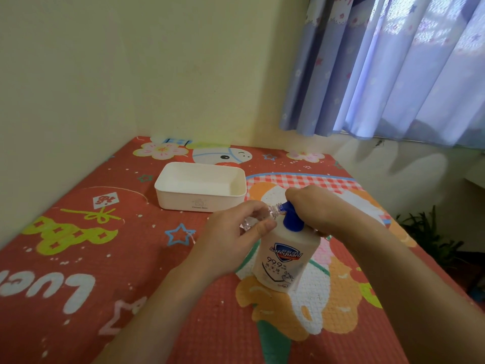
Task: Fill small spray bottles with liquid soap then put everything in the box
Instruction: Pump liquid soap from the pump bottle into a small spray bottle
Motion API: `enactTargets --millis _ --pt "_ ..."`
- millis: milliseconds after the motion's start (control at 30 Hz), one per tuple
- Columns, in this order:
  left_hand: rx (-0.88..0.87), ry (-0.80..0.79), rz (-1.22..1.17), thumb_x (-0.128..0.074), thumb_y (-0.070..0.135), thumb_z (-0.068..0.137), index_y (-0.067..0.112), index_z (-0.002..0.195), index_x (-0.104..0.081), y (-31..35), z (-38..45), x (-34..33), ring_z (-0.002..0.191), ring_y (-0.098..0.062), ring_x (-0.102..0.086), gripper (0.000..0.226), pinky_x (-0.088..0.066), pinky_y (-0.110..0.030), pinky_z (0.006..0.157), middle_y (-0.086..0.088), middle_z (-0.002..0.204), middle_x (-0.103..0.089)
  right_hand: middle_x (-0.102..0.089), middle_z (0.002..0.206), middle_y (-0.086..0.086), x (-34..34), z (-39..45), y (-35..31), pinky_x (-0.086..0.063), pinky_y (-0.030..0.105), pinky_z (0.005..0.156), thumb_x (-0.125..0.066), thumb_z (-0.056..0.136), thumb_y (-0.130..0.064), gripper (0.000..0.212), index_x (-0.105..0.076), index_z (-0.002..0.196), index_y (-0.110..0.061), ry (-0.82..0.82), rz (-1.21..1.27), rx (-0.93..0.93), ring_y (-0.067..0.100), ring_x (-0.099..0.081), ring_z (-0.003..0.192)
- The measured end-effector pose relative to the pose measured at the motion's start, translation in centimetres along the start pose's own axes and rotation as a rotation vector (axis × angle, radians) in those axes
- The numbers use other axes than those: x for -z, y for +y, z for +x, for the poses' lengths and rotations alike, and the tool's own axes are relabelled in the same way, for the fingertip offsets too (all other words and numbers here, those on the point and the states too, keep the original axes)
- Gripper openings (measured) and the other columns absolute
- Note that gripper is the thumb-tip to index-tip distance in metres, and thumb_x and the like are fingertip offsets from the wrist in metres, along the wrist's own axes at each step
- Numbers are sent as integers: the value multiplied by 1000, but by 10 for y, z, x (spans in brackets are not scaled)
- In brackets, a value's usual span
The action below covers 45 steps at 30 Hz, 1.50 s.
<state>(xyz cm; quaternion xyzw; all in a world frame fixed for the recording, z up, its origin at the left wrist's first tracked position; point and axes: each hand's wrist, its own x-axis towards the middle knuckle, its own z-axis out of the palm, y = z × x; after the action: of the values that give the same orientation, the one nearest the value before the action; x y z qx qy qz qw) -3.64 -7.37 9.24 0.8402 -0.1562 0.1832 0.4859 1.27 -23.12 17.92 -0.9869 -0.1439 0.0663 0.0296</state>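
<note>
A white soap bottle (284,261) with a blue pump head (291,219) stands on the red patterned mat. My left hand (233,237) grips a small clear spray bottle (265,214), tilted with its open neck at the pump's spout. My right hand (315,206) lies over the top of the pump head, covering most of it. The white rectangular box (200,189) sits behind them with nothing visible inside.
The mat (131,271) runs to a yellow wall on the left and at the back. A purple curtain (393,67) hangs at the upper right. Past the mat's right edge there are green plant leaves (430,232).
</note>
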Motion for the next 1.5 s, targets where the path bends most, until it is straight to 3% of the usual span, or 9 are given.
enactTargets --millis 200,300,767,933,1067,1133,1233,1333,1500 --pt "-17 7 15 -53 55 90 29 112 -66 1 1 0 100 5 -61 37 -46 -15 76 18 104 -69 -38 68 6 13 -9 -1 -37 31 64 -35 100 -18 25 -37 75 -16 -103 304 -68 19 -35 58" --pt "-27 7 32 -51 58 90 31 113 -65 3 1 1 98 4 -61 38 -44 -13 73 19 104 -69 -44 73 11 20 -11 -1 -41 31 60 -34 98 -25 23 -43 81 -13 -163 457 -157 24 -40 57" --pt "-38 13 55 -54 53 94 30 108 -64 3 1 0 90 3 -62 29 -50 -23 72 18 96 -68 -36 67 7 14 -13 -4 -35 29 55 -32 100 -9 34 -30 68 -18 -92 174 -15 18 -33 54" --pt "-40 16 63 -55 51 94 32 104 -63 -1 -1 -1 90 1 -62 23 -50 -25 73 19 95 -67 -37 70 0 4 -5 -3 -32 20 52 -36 101 -14 14 -37 87 -15 -11 68 -21 9 -34 56" --pt "-26 21 60 -55 52 94 31 106 -63 -2 -1 -2 94 2 -61 25 -52 -28 77 18 98 -68 -37 70 -1 5 -4 -4 -37 25 64 -35 101 -15 17 -37 84 -16 -15 -9 5 9 -34 57" --pt "-23 19 61 -53 54 93 32 107 -62 -3 0 -3 97 1 -62 28 -53 -32 79 18 100 -68 -37 70 0 6 -4 -3 -36 24 60 -35 101 -15 12 -37 90 -14 -22 -6 4 9 -35 57" --pt "-25 19 59 -53 54 92 33 106 -62 -2 0 -2 97 2 -61 27 -52 -30 80 19 101 -68 -37 71 2 7 -5 -4 -35 22 55 -35 100 -12 8 -37 93 -12 -38 67 -33 11 -35 56" --pt "-29 12 57 -56 50 94 33 105 -61 2 1 -1 92 4 -61 21 -49 -24 75 19 99 -68 -39 70 4 13 -8 -3 -40 27 62 -36 100 -10 22 -37 78 -16 -94 149 -47 16 -38 57" --pt "-37 1 88 -56 50 94 33 107 -60 4 4 1 93 3 -61 22 -48 -23 77 19 99 -67 -48 75 12 21 -10 1 -42 32 59 -33 96 -33 26 -46 85 -12 -178 495 -186 25 -43 54"
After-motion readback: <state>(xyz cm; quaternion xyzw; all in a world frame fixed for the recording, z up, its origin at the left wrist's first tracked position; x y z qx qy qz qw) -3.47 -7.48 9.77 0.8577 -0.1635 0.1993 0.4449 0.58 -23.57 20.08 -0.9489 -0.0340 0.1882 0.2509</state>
